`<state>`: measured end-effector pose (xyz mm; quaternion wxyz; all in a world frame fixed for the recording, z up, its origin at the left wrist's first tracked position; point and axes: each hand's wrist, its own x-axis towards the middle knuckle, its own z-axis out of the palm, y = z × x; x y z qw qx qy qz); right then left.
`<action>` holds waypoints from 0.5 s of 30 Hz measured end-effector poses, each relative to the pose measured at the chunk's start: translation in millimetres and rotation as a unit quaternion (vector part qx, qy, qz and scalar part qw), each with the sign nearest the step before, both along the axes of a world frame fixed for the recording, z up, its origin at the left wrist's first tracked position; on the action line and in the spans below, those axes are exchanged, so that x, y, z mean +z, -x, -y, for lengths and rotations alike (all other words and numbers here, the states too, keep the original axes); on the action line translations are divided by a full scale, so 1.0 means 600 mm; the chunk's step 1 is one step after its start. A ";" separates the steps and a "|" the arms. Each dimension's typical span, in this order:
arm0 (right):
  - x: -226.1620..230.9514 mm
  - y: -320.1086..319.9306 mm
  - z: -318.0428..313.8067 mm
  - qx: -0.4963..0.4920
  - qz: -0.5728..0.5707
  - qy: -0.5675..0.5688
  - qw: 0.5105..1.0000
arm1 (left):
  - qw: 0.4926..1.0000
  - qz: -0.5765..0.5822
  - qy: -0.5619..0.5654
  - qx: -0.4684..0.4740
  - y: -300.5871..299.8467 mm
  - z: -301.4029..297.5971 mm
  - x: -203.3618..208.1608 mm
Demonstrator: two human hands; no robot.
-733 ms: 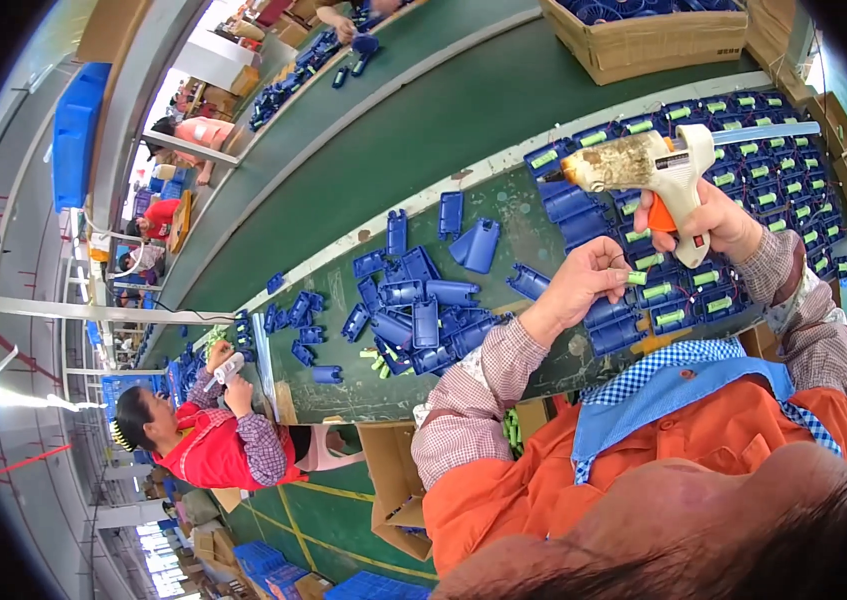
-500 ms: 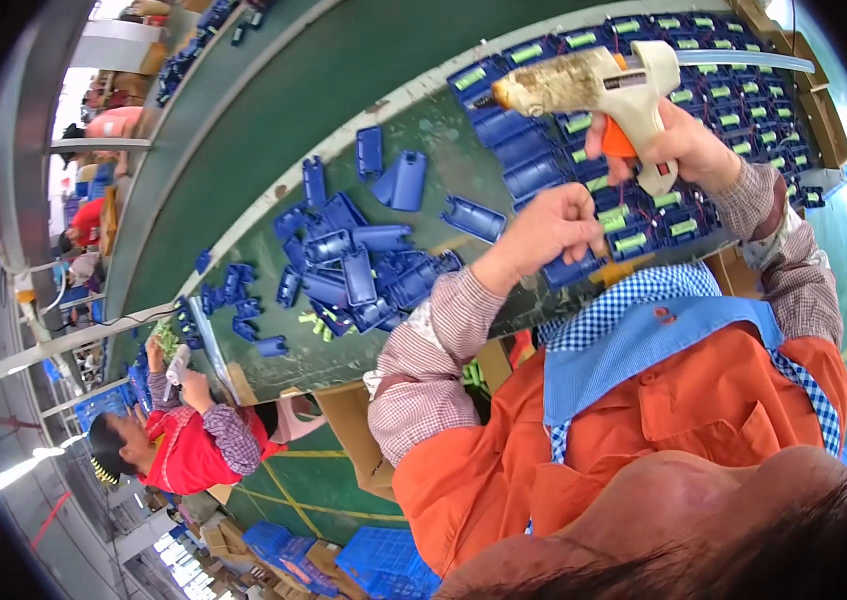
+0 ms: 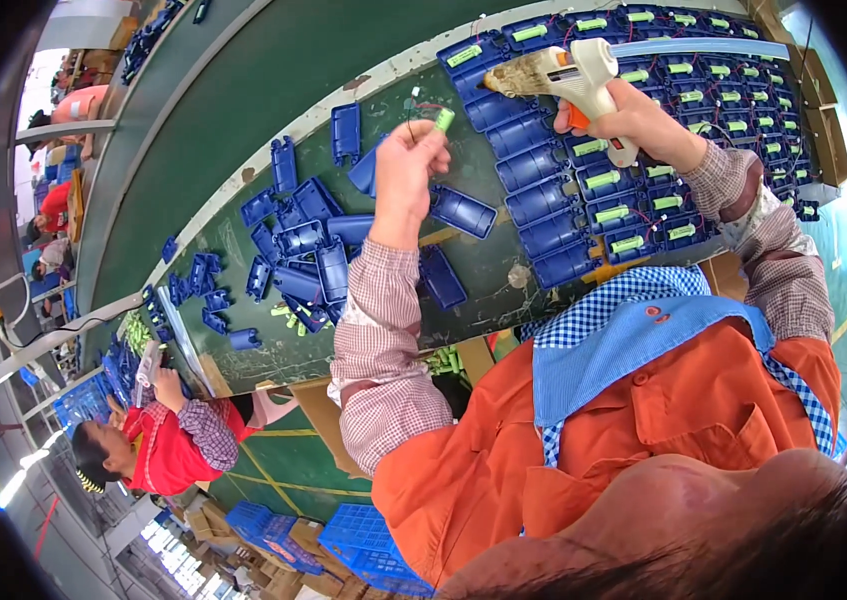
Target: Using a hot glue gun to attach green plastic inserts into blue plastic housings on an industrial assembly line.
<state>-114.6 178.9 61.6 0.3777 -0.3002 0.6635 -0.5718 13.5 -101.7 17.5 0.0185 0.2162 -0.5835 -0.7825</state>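
My left hand is raised over the bench, its fingertips pinching a small green battery with thin red and dark wires and a white plug. In my right hand is a white hot glue gun, its browned nozzle pointing left above the blue shells. A clear glue stick runs out of its back end. Beneath the nozzle stands a column of bare blue plastic shells. To the right of them, rows of blue shells hold green batteries with wires.
A heap of loose blue shells lies on the green bench left of my left arm. Cardboard boxes stand at the right edge. At the far left a co-worker in red holds another glue gun. Blue crates are on the floor.
My left hand has moved left and away from the shell rows, and a green battery now shows in its fingers. The glue gun has shifted slightly left.
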 end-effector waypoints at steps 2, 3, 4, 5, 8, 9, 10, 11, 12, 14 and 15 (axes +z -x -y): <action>0.004 -0.001 0.018 -0.001 -0.030 -0.009 1.000 | 0.999 0.000 0.020 0.025 0.019 0.014 -0.006; 0.000 0.004 0.022 0.000 -0.030 -0.011 0.999 | 0.999 0.000 0.028 0.045 0.030 0.016 -0.008; -0.008 0.009 0.026 0.003 -0.041 -0.023 0.999 | 0.999 0.001 0.027 0.046 0.040 0.017 -0.011; -0.013 0.014 0.029 0.006 -0.053 -0.034 0.998 | 0.997 -0.004 0.053 0.050 0.049 0.016 -0.015; -0.023 0.019 0.033 -0.008 -0.047 -0.053 0.997 | 0.993 -0.009 0.100 0.056 0.071 0.008 -0.015; -0.026 0.019 0.035 -0.020 -0.039 -0.053 0.998 | 0.991 -0.012 0.120 0.056 0.076 0.004 -0.017; -0.026 0.018 0.037 -0.019 -0.038 -0.053 0.998 | 0.989 -0.015 0.140 0.052 0.082 0.003 -0.022; -0.023 0.017 0.040 -0.018 -0.041 -0.060 0.997 | 0.989 -0.014 0.140 0.053 0.086 0.004 -0.026; -0.021 0.017 0.041 -0.017 -0.044 -0.067 0.997 | 0.985 -0.015 0.165 0.054 0.091 0.003 -0.029; -0.025 0.020 0.042 -0.008 -0.045 -0.081 0.996 | 0.980 -0.016 0.190 0.056 0.097 0.003 -0.035; -0.029 0.023 0.041 -0.001 -0.046 -0.096 0.994 | 0.978 -0.019 0.199 0.062 0.102 0.001 -0.036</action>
